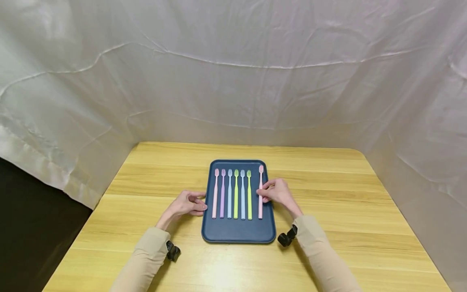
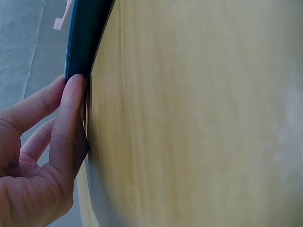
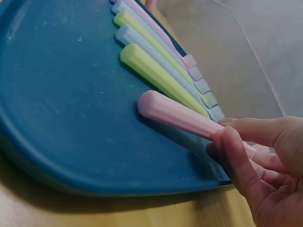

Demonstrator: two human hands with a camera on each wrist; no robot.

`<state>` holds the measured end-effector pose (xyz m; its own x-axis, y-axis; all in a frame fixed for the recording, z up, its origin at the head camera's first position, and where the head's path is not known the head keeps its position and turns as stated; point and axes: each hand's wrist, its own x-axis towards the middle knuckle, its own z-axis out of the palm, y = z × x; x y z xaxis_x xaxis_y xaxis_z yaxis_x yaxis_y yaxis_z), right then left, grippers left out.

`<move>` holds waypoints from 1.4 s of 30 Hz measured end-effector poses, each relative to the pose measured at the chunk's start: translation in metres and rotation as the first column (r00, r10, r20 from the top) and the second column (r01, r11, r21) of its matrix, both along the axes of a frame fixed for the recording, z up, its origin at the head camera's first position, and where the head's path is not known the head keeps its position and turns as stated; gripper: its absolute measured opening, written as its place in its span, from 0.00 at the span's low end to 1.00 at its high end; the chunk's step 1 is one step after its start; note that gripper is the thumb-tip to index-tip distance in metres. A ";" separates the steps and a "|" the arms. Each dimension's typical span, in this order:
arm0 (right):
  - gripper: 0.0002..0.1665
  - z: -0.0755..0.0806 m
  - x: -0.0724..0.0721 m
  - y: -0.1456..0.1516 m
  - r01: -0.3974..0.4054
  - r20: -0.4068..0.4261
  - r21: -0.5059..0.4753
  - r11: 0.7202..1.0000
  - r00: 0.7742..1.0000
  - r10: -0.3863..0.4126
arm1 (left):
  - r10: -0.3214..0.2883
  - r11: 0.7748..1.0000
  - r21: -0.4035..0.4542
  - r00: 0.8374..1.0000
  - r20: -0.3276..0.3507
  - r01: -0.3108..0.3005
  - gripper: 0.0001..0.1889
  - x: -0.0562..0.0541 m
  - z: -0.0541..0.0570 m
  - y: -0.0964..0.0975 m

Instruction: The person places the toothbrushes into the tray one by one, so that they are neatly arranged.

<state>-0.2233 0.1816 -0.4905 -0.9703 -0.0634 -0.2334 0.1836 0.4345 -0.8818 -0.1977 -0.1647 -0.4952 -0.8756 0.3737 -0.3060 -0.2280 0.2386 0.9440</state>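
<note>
My right hand (image 1: 276,192) pinches the handle of a pink toothbrush (image 1: 260,209) between thumb and fingers, over the right side of a dark blue tray (image 1: 238,235). Its bristles point to the tray's far end, and its handle end (image 3: 156,105) shows close above the tray surface in the right wrist view. My left hand (image 1: 187,203) holds the tray's left rim, thumb and forefinger at the edge (image 2: 83,42) in the left wrist view. Left of the held brush lies a row of toothbrushes: pink (image 1: 215,194), purple (image 1: 222,194), blue (image 1: 230,194), green (image 1: 236,194), blue (image 1: 243,194) and green (image 1: 249,194).
The tray lies on a light wooden table (image 1: 328,182). Pale cloth curtains (image 1: 233,93) hang behind the table and along its sides. A dark area (image 1: 33,227) shows past the left edge. A black camera mount (image 1: 173,251) sits at each wrist.
</note>
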 end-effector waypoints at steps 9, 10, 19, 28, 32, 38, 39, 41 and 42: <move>0.12 -0.002 0.000 -0.004 -0.004 -0.019 0.025 1.000 1.000 0.004 | 0.004 1.000 0.006 1.000 0.003 -0.004 0.33 0.000 0.000 0.000; 0.12 -0.003 0.001 -0.004 -0.004 -0.024 0.036 0.999 1.000 0.004 | 0.005 1.000 0.006 1.000 0.006 -0.005 0.33 0.000 0.000 0.000; 0.11 -0.003 0.002 -0.009 0.016 -0.056 0.119 0.993 0.998 -0.009 | 0.008 1.000 0.007 1.000 0.012 -0.008 0.34 0.000 -0.001 0.000; 0.09 -0.005 0.004 -0.011 0.024 -0.128 0.196 0.980 0.992 0.001 | 0.014 1.000 0.005 1.000 0.008 -0.014 0.33 0.000 -0.001 0.001; 0.10 -0.003 0.006 -0.013 0.031 -0.156 0.219 0.975 0.988 0.004 | 0.008 1.000 0.006 1.000 -0.001 -0.008 0.33 0.000 -0.001 0.000; 0.11 -0.003 0.008 -0.013 0.033 -0.158 0.200 0.979 0.988 -0.001 | 0.011 1.000 0.004 1.000 0.001 -0.011 0.33 0.000 -0.001 0.000; 0.11 -0.004 0.008 -0.012 0.033 -0.159 0.189 0.982 0.987 -0.003 | 0.013 1.000 0.003 1.000 0.003 -0.013 0.33 0.000 -0.001 0.001; 0.10 -0.004 0.008 -0.011 0.032 -0.162 0.170 0.985 0.987 -0.004 | 0.016 1.000 0.002 1.000 0.008 -0.016 0.33 0.000 -0.001 0.001; 0.10 -0.004 0.008 -0.010 0.031 -0.164 0.164 0.986 0.986 -0.004 | 0.018 1.000 0.002 1.000 0.008 -0.018 0.33 0.000 -0.001 0.001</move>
